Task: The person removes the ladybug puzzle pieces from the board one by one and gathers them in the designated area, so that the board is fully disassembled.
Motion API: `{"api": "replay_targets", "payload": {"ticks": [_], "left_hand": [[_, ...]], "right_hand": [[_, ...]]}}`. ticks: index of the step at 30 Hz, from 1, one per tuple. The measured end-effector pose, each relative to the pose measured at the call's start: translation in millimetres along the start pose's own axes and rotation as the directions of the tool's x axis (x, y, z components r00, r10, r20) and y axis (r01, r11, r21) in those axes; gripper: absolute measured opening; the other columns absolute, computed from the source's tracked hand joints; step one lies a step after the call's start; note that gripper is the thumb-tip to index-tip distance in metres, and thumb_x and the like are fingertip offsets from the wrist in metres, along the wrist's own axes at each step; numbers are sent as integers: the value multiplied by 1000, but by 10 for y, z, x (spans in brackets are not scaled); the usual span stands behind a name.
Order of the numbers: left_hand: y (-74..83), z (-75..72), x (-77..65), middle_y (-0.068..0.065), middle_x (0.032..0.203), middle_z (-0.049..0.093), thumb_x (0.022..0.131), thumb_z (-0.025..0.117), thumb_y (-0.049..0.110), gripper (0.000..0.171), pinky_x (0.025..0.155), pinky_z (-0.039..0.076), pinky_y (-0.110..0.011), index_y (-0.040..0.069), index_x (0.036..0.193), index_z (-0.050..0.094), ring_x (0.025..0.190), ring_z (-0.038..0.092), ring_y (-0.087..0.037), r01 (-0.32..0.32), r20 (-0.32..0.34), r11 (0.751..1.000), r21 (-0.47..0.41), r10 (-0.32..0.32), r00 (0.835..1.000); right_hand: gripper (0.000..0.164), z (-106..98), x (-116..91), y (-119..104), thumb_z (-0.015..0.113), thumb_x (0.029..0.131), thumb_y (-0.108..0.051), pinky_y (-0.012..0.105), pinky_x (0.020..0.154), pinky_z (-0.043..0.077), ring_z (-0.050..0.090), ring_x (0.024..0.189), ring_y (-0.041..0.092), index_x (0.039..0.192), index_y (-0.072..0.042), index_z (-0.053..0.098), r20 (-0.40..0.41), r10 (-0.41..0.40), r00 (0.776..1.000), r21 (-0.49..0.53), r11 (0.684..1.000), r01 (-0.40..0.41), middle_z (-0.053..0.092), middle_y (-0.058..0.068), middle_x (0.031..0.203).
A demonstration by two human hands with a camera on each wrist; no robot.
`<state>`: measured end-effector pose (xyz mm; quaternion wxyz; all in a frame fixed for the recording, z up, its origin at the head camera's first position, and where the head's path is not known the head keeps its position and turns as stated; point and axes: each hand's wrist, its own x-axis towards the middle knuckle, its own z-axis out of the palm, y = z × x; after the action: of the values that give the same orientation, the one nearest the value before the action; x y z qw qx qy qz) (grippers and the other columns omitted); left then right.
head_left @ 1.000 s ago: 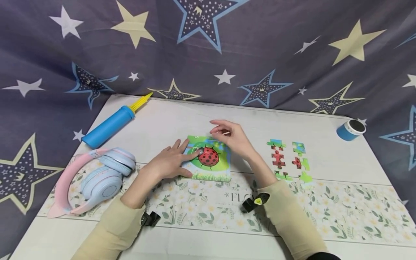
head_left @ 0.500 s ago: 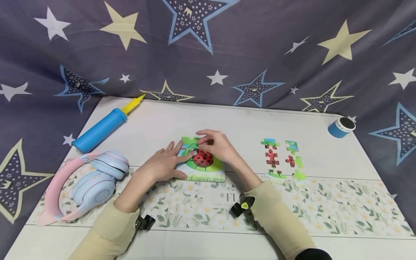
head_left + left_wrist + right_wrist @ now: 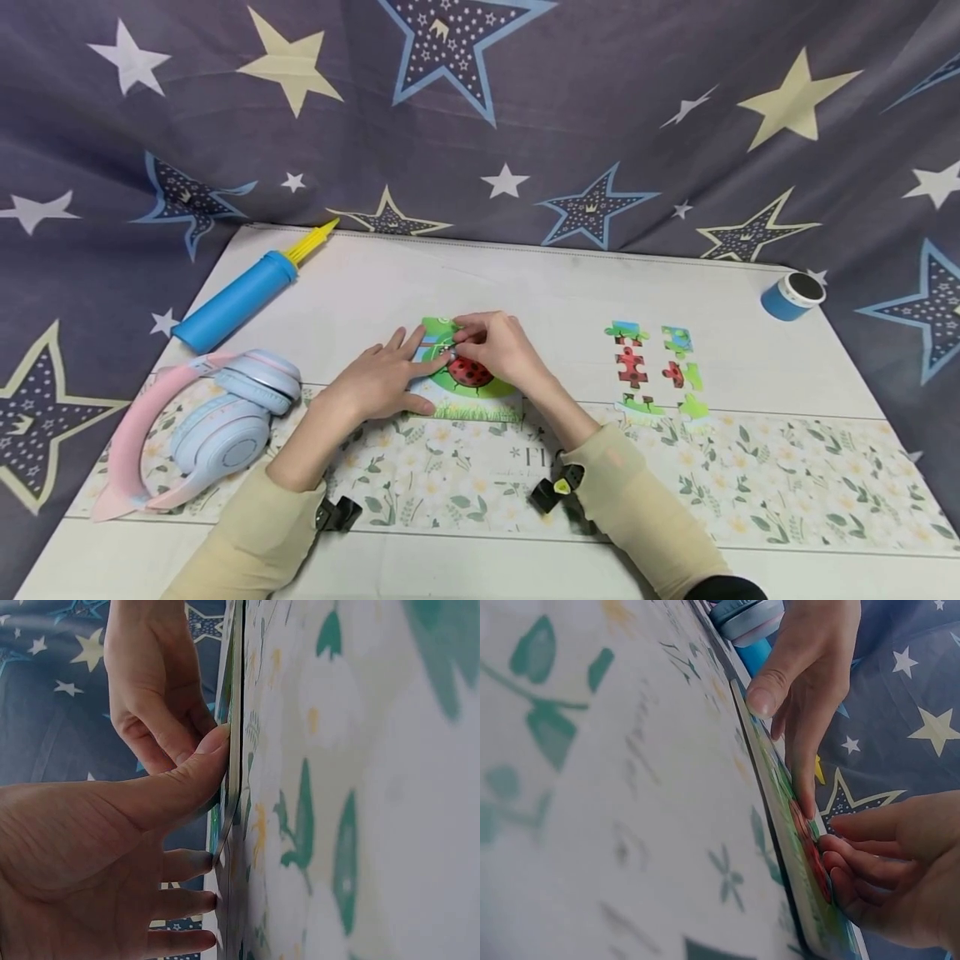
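Observation:
A puzzle board (image 3: 480,408) with a red ladybug on green lies in the middle of the table. My left hand (image 3: 382,375) rests with spread fingers on its left side, the index finger reaching to the ladybug's head. In the left wrist view the left thumb (image 3: 202,761) lies along the board's front edge. My right hand (image 3: 498,346) has bent fingers, their tips down at the ladybug (image 3: 470,372) beside the left index fingertip. In the right wrist view the right fingertips (image 3: 836,859) are bunched at the board's surface; whether they pinch a piece I cannot tell.
Loose puzzle pieces (image 3: 632,367) lie in two columns right of the board. Pink and blue headphones (image 3: 225,433) are at the left, with a blue and yellow hand pump (image 3: 240,298) behind them. A blue jar-like container (image 3: 791,297) stands at the back right. A starry curtain (image 3: 570,100) hangs behind.
My right hand has come from above the board's top right corner down and left to the ladybug's head. The left hand has stayed on the board. The head view has shifted slightly.

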<state>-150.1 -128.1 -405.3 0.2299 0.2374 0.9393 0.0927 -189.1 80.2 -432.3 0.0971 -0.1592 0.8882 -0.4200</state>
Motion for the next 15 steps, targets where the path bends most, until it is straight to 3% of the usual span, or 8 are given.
{"api": "replay_targets", "payload": {"ticks": [15], "left_hand": [[22,-10,-8,-23,173,7,95,67,49,77,125,23,-66,27,162,35,159,10,-48,12,4,1000,1,-12,1000]], "right_hand": [[44,52,16,-16,71,97,-11,35,85,62,75,99,22,140,-4,64,7,36,999,-30,999,-36,79,8,111]]}}
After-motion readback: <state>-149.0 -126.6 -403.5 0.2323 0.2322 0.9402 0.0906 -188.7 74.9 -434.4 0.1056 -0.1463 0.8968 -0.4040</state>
